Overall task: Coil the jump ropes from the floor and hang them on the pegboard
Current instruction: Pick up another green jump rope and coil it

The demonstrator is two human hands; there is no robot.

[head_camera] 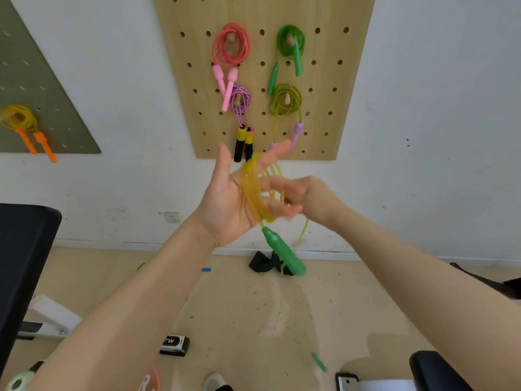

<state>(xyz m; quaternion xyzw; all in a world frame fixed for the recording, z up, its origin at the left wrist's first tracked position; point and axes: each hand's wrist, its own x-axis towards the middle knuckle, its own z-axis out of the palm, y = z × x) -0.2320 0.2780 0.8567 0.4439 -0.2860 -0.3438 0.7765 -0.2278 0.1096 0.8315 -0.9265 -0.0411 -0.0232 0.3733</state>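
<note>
Wooden pegboard (324, 88) on the white wall already holds four coiled ropes, while the flat, spread left hand (234, 198) wears loops of translucent yellow rope with green handles (255, 190) and the blurry right hand (307, 197) seems to pinch the strand, winding unfinished

Your left hand (225, 198) is raised before the pegboard (197, 80) with rope loops (253, 190) around its fingers, and your right hand (313, 198) is just right of them. A handle (283, 253) hangs below the loops. Four coiled ropes (231, 45) hang on the board's pegs.
</note>
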